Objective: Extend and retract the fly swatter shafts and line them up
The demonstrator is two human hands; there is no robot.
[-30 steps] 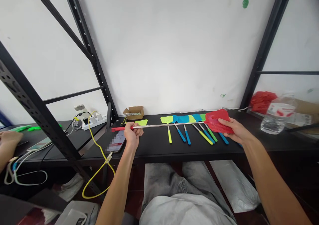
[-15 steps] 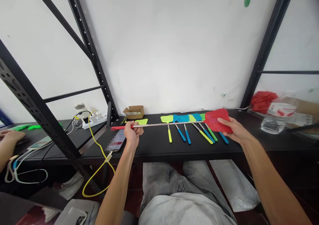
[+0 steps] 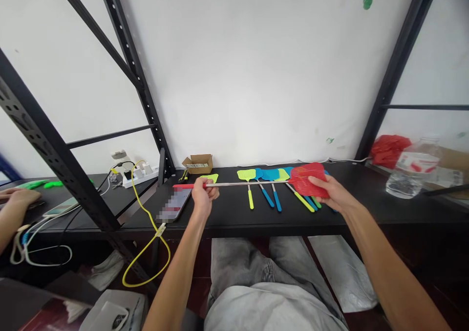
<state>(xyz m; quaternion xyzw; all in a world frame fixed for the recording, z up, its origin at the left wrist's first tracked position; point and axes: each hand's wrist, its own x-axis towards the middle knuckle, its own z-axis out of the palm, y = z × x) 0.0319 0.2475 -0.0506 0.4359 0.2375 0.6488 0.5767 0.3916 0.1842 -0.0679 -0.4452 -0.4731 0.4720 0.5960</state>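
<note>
A red fly swatter (image 3: 308,178) with a thin metal shaft is held level above the black shelf (image 3: 227,218). My left hand (image 3: 204,193) is wrapped round it where the red handle meets the shaft. At the other end my right hand (image 3: 335,191) pinches the edge of the red mesh head, thumb on top. Behind and below it, several fly swatters lie on the shelf with handles toward me: a yellow one (image 3: 250,189), a blue one (image 3: 271,175) and others, partly overlapping. The red head hides some of them.
A phone (image 3: 175,205) on a yellow cable (image 3: 146,209) and a small cardboard box (image 3: 198,164) lie at left. A water bottle (image 3: 410,169) and red bag (image 3: 390,147) are at right. Another person's hand (image 3: 16,199) shows far left, past the rack post (image 3: 54,150).
The red swatter's head has moved left with my right hand. My left hand has shifted slightly right, and the metal shaft between my hands looks shorter.
</note>
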